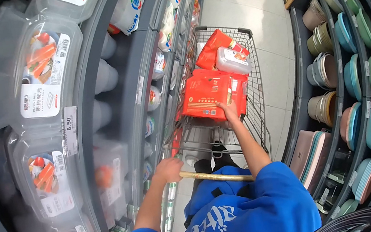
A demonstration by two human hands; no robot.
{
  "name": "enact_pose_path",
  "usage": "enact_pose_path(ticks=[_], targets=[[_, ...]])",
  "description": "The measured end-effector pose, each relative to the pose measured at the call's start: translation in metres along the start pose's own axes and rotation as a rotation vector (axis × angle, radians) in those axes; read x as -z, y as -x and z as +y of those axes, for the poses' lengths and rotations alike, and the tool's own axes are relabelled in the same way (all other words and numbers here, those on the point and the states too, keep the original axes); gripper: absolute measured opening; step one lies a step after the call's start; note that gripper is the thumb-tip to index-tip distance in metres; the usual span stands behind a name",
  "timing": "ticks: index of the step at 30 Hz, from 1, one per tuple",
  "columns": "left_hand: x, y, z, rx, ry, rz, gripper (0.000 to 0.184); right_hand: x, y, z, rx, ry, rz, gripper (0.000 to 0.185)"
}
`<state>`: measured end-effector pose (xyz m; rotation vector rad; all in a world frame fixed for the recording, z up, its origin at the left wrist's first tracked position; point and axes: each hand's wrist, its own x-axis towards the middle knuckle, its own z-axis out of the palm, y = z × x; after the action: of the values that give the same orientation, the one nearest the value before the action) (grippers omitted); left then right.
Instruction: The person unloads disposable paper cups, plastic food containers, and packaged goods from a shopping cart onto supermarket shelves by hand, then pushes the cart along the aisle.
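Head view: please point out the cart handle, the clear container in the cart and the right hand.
Cart handle (216, 176): head view, middle of the bar.
Clear container (233, 61): head view, middle of its top.
Right hand (230, 111): head view, middle of the hand.

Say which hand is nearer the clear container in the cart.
Right. The right hand touches a red package close to the clear container; the left hand is farther, at the handle.
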<state>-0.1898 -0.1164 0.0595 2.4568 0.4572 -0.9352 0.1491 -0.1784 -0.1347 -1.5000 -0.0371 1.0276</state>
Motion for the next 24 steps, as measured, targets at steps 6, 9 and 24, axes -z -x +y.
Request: enact_pose_path(ticks=[6,9,24], targets=[[-0.014,0.003,0.004,0.022,-0.013,0.128,0.039,0.005,0.096,-0.064,0.097,-0.368,-0.088,0.060],[-0.040,0.003,0.005,0.068,0.084,0.284,0.043,0.017,0.136,-0.092,0.095,-0.393,-0.148,0.058],[0.102,0.094,0.127,-0.143,1.069,1.240,0.093,-0.060,0.298,-0.226,0.817,0.082,-0.071,0.096]])
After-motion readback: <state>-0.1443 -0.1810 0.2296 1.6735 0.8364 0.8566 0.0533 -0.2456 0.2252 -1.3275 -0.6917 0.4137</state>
